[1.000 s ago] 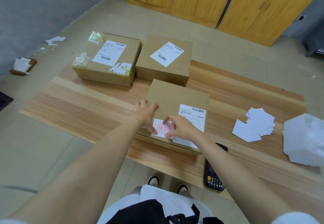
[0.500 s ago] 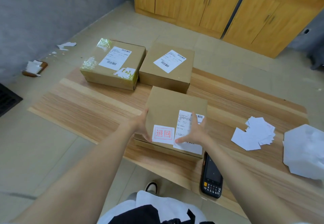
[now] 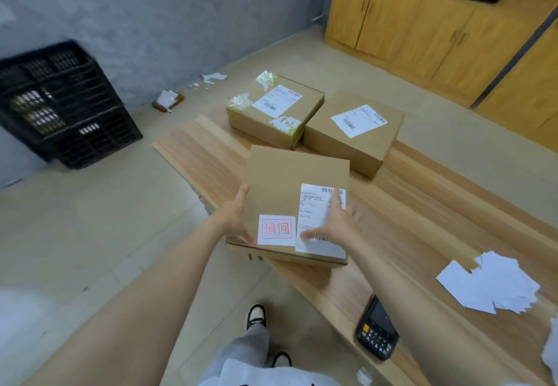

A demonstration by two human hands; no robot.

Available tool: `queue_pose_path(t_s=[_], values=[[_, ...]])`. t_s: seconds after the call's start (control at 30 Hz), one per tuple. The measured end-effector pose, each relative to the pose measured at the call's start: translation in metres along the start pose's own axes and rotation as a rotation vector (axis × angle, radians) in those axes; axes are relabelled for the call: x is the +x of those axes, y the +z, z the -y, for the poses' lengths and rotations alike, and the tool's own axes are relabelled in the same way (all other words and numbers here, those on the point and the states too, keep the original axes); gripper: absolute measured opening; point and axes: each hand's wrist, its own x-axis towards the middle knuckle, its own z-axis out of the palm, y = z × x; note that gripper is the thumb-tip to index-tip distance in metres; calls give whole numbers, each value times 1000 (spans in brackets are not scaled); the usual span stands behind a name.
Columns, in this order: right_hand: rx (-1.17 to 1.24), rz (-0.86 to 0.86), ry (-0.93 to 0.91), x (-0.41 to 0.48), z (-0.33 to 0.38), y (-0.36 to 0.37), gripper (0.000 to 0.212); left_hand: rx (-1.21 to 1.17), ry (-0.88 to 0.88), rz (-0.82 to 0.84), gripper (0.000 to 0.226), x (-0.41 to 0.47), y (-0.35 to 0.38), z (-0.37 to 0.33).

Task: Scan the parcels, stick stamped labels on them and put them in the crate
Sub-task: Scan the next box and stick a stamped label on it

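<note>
Head view, looking down. Gripping a flat brown cardboard parcel (image 3: 290, 180) by its left edge with the left hand (image 3: 234, 219), thumb laid up along the rim, the other fingers tucked out of sight beneath. Pressing down on its top with the right hand (image 3: 335, 228), fingers (image 3: 335, 197) straight and spread apart, holding nothing. Directly under those right fingers, a white shipping label with barcodes (image 3: 321, 219). Touching that label's left side and just left of the right thumb tip, a white square label stamped with red characters (image 3: 276, 230), stuck flat on the lid. Between the two hands, then, the parcel itself, its near left corner jutting past the edge of the light wooden table (image 3: 422, 204); cannot tell whether lifted or resting there. Just beyond the fingertips, side by side and touching on the same table, a brown box patched with shiny clear tape (image 3: 271, 113) and a plain brown box with one white label (image 3: 353, 132). Far to the left of the left fingers, down on the floor against the grey wall, a black slatted plastic crate (image 3: 63, 104), blurred. Well apart to the right of the right fingers, a loose heap of white paper labels (image 3: 495, 286). Nearer than the right fingers, beside the right forearm, a black handheld scanner with a keypad (image 3: 377, 334) at the table's near edge. Far beyond all fingertips, yellow wooden cabinets (image 3: 422, 23).
</note>
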Motion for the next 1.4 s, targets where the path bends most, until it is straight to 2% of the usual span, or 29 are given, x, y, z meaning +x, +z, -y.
queue_pose_path(t_s=[0.27, 0.5, 0.87, 1.1, 1.4], values=[[32, 97, -224, 15, 91, 37, 120, -98, -142, -196, 137, -47, -49, 75], [20, 238, -384, 34, 192, 96, 117, -223, -277, -262, 138, -59, -95, 158], [-110, 319, -560, 75, 415, 200, 115, -369, -371, -435, 137, -50, -240, 313], [-205, 327, -611, 104, 523, 238, 114, -474, -406, -461, 139, -20, -314, 384], [-228, 374, -672, 211, 661, 283, 113, -523, -483, -509, 141, 77, -410, 454]])
